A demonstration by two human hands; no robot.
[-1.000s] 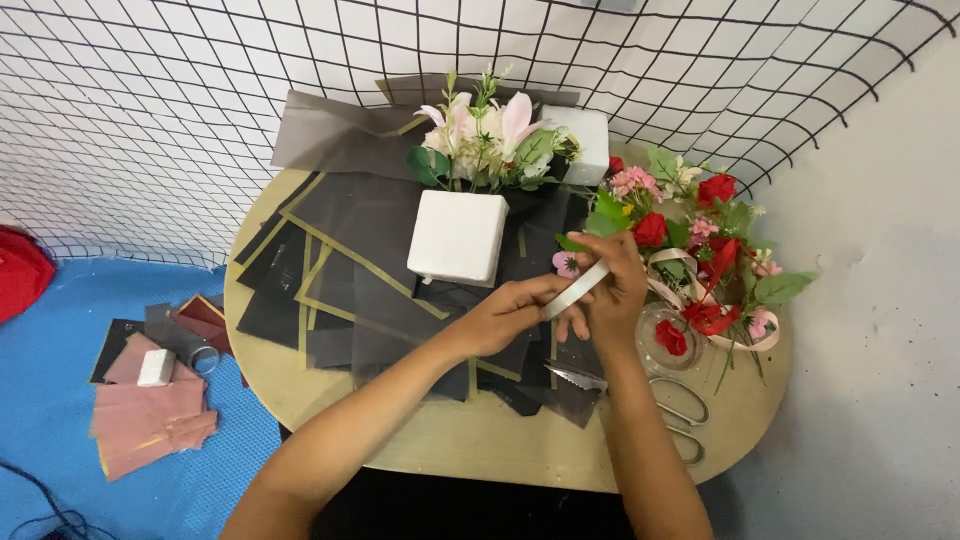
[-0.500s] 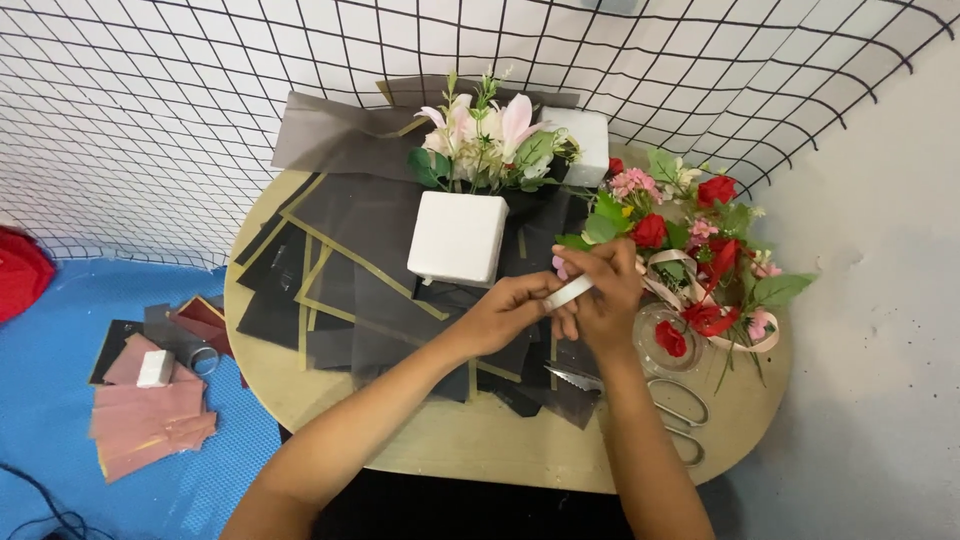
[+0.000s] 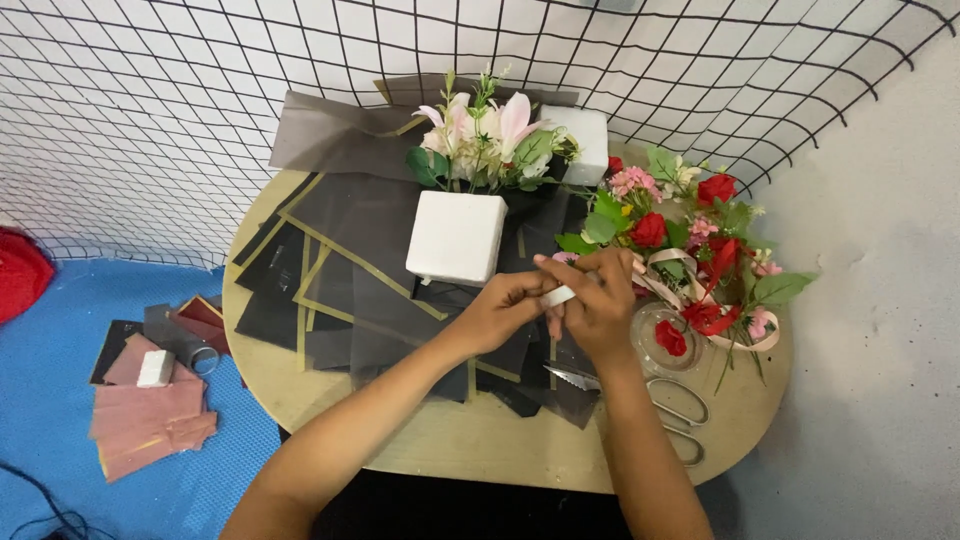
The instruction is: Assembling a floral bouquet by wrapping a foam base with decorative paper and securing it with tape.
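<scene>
At the grip: both hands meet over the dark sheets, pinching 1 small white roll [image 3: 560,295], likely tape, between them.
Left hand [image 3: 508,310]: fingers closed on the roll's near end, thumb on top, seemingly steadying it.
Right hand [image 3: 598,305]: fingers curled shut around the roll's other end, fingertips bent inward as if picking at its edge.
Arm pose: both forearms rise from the bottom edge and converge; wrists bent slightly, hands held just above the table.
Beneath: black wrapping sheets [image 3: 350,270] with gold edges, fanned flat across the round table [image 3: 470,450], apparently laid out for easy reach.
Just beyond: white foam cube [image 3: 455,237] on the sheets, pink lily arrangement [image 3: 485,140] behind it.
Right side: red and pink flowers [image 3: 690,240], ribbon [image 3: 745,340], scissors [image 3: 660,400] lying near the right forearm.
Floor, left: pink sheets [image 3: 150,420] on a blue mat [image 3: 60,330].
</scene>
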